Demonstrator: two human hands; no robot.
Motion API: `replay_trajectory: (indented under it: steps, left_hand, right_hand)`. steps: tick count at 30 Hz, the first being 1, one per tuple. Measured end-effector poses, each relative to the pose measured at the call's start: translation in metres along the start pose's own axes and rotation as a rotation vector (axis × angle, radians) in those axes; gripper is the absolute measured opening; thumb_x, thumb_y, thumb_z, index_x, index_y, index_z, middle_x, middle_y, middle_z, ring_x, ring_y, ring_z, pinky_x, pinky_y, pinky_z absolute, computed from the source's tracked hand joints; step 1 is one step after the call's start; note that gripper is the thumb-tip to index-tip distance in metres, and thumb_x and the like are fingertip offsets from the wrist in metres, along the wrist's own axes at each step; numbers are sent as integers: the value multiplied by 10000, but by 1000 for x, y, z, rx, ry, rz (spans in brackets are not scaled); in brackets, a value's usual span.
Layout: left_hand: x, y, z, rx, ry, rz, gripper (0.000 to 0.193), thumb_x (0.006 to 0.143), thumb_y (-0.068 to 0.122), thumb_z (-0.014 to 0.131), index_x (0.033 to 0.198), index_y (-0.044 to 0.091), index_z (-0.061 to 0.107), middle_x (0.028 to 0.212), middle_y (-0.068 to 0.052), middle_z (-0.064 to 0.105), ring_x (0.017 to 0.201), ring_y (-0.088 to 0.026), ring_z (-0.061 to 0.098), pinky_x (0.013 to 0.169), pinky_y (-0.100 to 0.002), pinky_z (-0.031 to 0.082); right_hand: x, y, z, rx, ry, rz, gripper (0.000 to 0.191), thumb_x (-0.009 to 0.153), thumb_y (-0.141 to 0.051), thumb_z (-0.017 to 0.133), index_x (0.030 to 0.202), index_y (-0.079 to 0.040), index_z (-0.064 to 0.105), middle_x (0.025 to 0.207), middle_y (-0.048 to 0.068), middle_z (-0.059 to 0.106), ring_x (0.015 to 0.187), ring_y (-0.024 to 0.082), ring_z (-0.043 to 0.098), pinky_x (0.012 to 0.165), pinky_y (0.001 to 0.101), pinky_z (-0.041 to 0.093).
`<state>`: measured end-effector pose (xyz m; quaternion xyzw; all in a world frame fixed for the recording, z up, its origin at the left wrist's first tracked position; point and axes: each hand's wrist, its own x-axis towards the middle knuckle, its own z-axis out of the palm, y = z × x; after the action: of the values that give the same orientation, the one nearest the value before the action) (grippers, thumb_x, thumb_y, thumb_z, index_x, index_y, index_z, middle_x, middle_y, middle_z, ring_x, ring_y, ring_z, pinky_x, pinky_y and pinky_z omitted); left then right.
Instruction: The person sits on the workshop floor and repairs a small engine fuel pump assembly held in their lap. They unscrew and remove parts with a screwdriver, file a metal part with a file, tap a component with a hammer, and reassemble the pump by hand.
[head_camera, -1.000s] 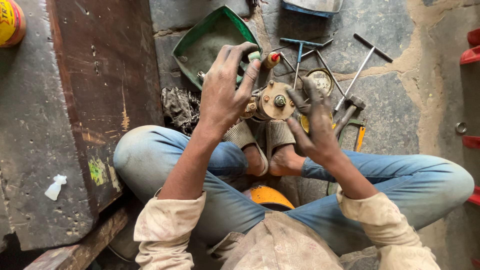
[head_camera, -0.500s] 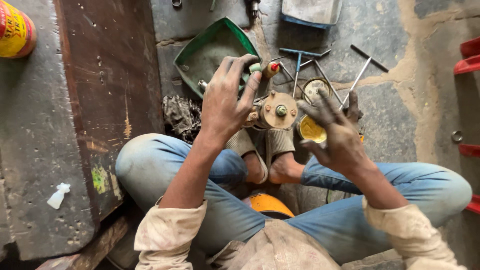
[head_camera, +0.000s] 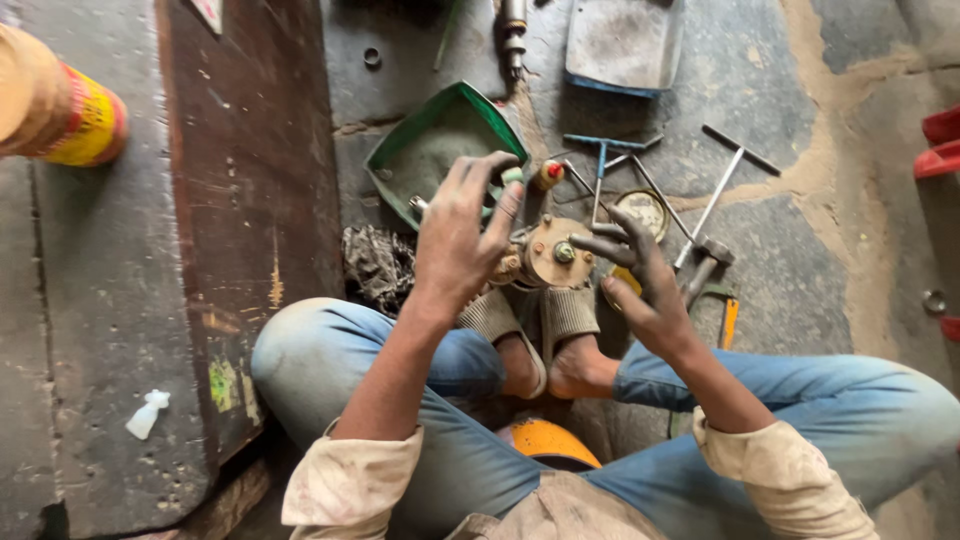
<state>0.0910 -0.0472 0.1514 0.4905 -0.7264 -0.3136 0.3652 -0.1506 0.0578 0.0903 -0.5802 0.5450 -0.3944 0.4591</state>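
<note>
A person sits cross-legged on a stained concrete floor (head_camera: 800, 250), seen from above, in blue jeans and a dirty beige shirt. Between the sandalled feet stands a round brass-coloured machine part (head_camera: 553, 252) with a small nut at its centre.

The left hand (head_camera: 462, 235) hovers just over the left side of the part, fingers spread and relaxed; it grasps nothing that can be seen. The right hand (head_camera: 640, 280), blackened with grease, has its fingers curled, with the fingertips touching the right edge of the part. Whether it pinches something small there cannot be told.

Just beyond the left hand lies a green metal tray (head_camera: 430, 150), and a dark rag (head_camera: 375, 265) lies to its near left. Far right of the part lie T-handled wrenches (head_camera: 700, 220) and a round tin lid (head_camera: 643, 212). A grey metal tray (head_camera: 625, 45) sits at the far edge. A wide dark wooden plank (head_camera: 250, 200) runs along the left, with a yellow and red can (head_camera: 70, 115) at far left.
</note>
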Motion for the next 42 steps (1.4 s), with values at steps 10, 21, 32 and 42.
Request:
replay_trajectory:
  steps: [10, 21, 32, 42]
  left_hand:
    - [-3, -1, -1, 5, 5, 14, 314, 1036, 250, 611, 1286, 61, 631, 1187, -148, 659, 1079, -348, 677, 893, -452, 533]
    - [2, -6, -4, 60, -34, -56, 353, 1024, 321, 561, 1270, 76, 625, 1120, -149, 656, 1013, -321, 684, 887, -429, 549]
    - [4, -13, -13, 114, -4, -65, 379, 1031, 358, 534, 1276, 82, 622, 1176, -149, 660, 1080, -309, 674, 928, -445, 555]
    - [-2, -16, -21, 136, 102, -19, 428, 1024, 387, 527, 1305, 82, 636, 1206, -173, 658, 1121, -346, 670, 956, -464, 557]
  right_hand:
    - [6, -11, -2, -716, -38, -324, 749, 830, -16, 626, 1535, 3, 373, 1365, 183, 653, 1332, 324, 538, 1125, 502, 338]
    - [17, -40, -3, -1250, -174, -659, 617, 898, -122, 650, 1471, 35, 482, 931, 70, 765, 1339, 203, 566, 1088, 483, 251]
    - [26, -46, 1, -1175, -174, -615, 735, 781, -148, 675, 1470, 4, 468, 1118, 155, 743, 1255, 236, 574, 1045, 458, 320]
    - [12, -2, -1, -922, 198, -443, 620, 838, -55, 607, 1432, -212, 518, 1244, 186, 686, 1140, 313, 619, 1074, 431, 440]
